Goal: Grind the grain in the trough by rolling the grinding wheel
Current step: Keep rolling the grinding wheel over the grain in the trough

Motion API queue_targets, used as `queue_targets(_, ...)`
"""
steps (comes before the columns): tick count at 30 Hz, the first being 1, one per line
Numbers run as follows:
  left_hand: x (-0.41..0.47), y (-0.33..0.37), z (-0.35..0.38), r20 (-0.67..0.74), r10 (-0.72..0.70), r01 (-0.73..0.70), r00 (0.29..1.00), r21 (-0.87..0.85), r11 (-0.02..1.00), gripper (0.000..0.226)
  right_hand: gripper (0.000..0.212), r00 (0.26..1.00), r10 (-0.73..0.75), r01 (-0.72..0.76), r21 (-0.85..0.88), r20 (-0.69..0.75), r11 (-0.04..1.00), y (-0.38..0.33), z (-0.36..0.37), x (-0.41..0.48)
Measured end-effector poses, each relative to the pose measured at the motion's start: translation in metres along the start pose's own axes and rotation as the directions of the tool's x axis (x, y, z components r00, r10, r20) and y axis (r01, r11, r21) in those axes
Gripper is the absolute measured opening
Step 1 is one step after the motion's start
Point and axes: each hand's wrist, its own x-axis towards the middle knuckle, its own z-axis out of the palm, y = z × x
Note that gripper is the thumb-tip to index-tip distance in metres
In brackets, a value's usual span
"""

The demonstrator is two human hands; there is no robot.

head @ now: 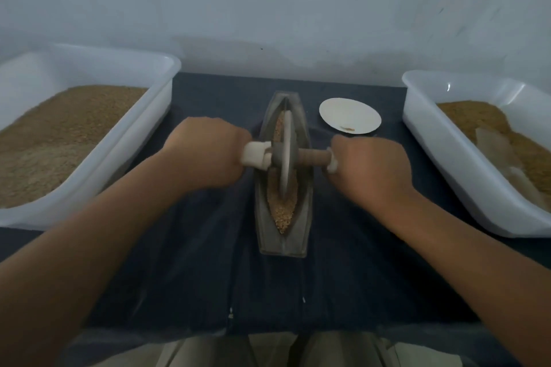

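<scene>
A grey boat-shaped trough (304, 205) lies lengthwise on the dark cloth in the middle, with tan grain (281, 211) in its groove. The thin grinding wheel (285, 155) stands upright in the groove near the trough's middle. A brown axle (313, 156) runs through the wheel, with pale wrapping at both ends. My left hand (205, 152) grips the left handle (253, 156). My right hand (369, 171) grips the right handle, which is mostly hidden under the fingers.
A white tub (155, 98) full of tan grain sits at the left. Another white tub (441, 140) at the right holds grain and a pale scoop-like piece. A small white plate (350, 115) lies just beyond my right hand. A pale wall rises behind the table.
</scene>
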Motion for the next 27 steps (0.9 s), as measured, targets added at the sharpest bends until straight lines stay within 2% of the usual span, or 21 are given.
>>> queue_targets(3, -0.020, 0.002, 0.001, -0.086, 0.050, -0.043, 0.995, 0.088, 0.995, 0.018, 0.031, 1.000, -0.020, 0.020, -0.003, -0.015, 1.000, 0.003, -0.003, -0.018)
queue_targets(8, 0.034, 0.002, 0.001, -0.026, -0.111, 0.112, 0.993, 0.043, 0.993, 0.012, 0.028, 0.997, 0.072, -0.072, -0.062, 0.000, 0.995, 0.005, 0.024, 0.038)
queue_targets(11, 0.058, 0.004, -0.005, -0.014, -0.147, 0.148, 0.989, 0.025, 0.989, 0.015, 0.023, 0.993, 0.115, -0.111, -0.099, 0.035, 0.989, 0.003, 0.024, 0.064)
queue_targets(15, 0.025, 0.004, 0.000, -0.035, -0.092, 0.093, 0.995, 0.036, 0.995, 0.015, 0.029, 0.997, 0.068, -0.066, -0.054, 0.031, 0.996, 0.002, 0.012, 0.028)
queue_targets(19, -0.029, 0.007, 0.001, -0.239, 0.064, -0.035, 0.969, 0.127, 0.991, 0.036, 0.027, 1.000, -0.008, 0.008, 0.010, -0.020, 1.000, -0.002, -0.007, -0.021)
queue_targets(21, -0.022, 0.004, 0.002, -0.161, 0.038, -0.023, 0.986, 0.098, 0.995, 0.033, 0.029, 0.999, 0.001, -0.001, -0.005, -0.036, 1.000, 0.001, 0.000, -0.015)
queue_targets(22, -0.013, 0.004, 0.004, -0.090, -0.001, 0.006, 0.996, 0.064, 0.998, 0.027, 0.031, 0.999, 0.024, -0.024, -0.004, -0.026, 1.000, 0.002, 0.006, -0.004)
queue_targets(24, 0.021, 0.002, 0.003, -0.038, -0.074, 0.076, 0.997, 0.044, 0.996, 0.014, 0.032, 0.997, 0.071, -0.070, -0.032, 0.007, 0.997, 0.004, 0.020, 0.029)
queue_targets(27, 0.065, -0.001, -0.007, 0.008, -0.137, 0.137, 0.991, 0.027, 0.990, 0.018, 0.028, 0.990, 0.120, -0.117, -0.060, 0.067, 0.991, 0.007, 0.032, 0.071)
